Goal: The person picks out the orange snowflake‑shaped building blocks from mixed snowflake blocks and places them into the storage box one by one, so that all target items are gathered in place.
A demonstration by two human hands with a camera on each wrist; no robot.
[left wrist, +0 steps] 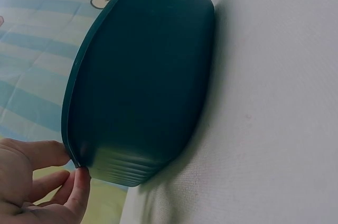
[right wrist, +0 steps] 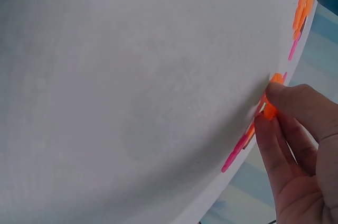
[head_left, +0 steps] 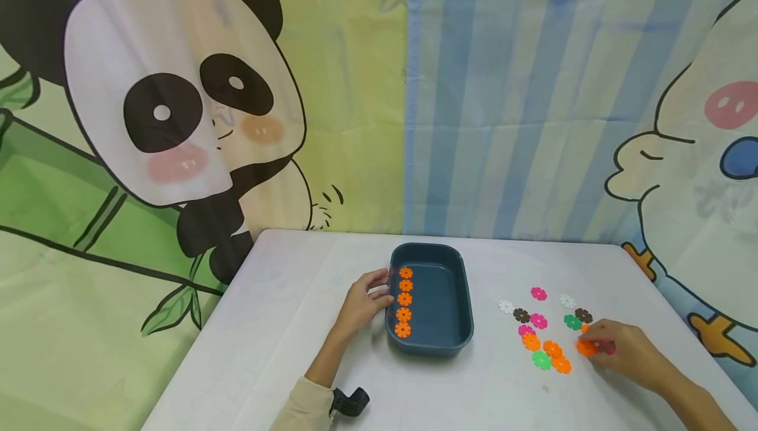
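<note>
A dark blue rectangular tray [head_left: 441,306] stands on the table, with a column of several orange notched plastic discs [head_left: 404,299] along its left side. My left hand [head_left: 362,303] pinches the tray's left rim; in the left wrist view its thumb and fingers meet on the tray's edge [left wrist: 71,150]. At the right, my right hand [head_left: 628,351] pinches an orange notched disc [head_left: 586,348] between thumb and fingertips, low over the table. A pink disc [head_left: 608,347] shows partly behind those fingers. In the right wrist view the held orange disc [right wrist: 272,102] is partly covered by the thumb.
Between tray and right hand lie loose discs: pink [head_left: 539,293], white [head_left: 567,301], brown [head_left: 522,315], dark green [head_left: 572,322], light green [head_left: 541,360] and orange [head_left: 561,364]. Some overlap. A printed curtain [head_left: 355,154] hangs behind the white table [head_left: 308,266].
</note>
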